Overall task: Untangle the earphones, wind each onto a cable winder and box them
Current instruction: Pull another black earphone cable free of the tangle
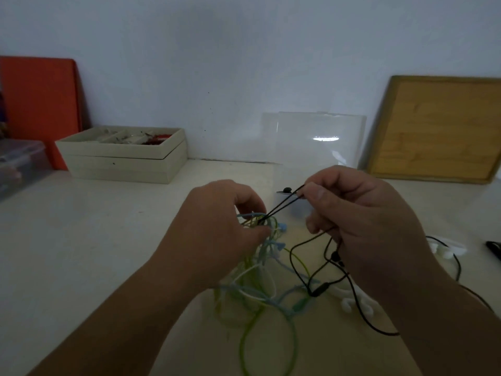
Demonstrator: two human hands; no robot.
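Observation:
A tangle of green, light blue and white earphone cables (pixel 257 291) hangs and lies in the middle of the table. My left hand (pixel 217 229) pinches the knot at the top of that tangle. My right hand (pixel 360 221) pinches two taut strands of the black earphone cable (pixel 282 204), which run down-left into the knot. More black cable loops below that hand, with its inline remote (pixel 320 290) near the table. White cable winders (pixel 355 302) lie under my right forearm, and another white winder (pixel 444 249) sits to the right.
A clear plastic box (pixel 320 142) stands at the wall behind my hands. A cream compartment box (pixel 122 156) with small items sits at the back left, beside an orange board (pixel 38 99). A wooden board (pixel 439 128) leans at the back right. A black object (pixel 493 246) is at the right edge.

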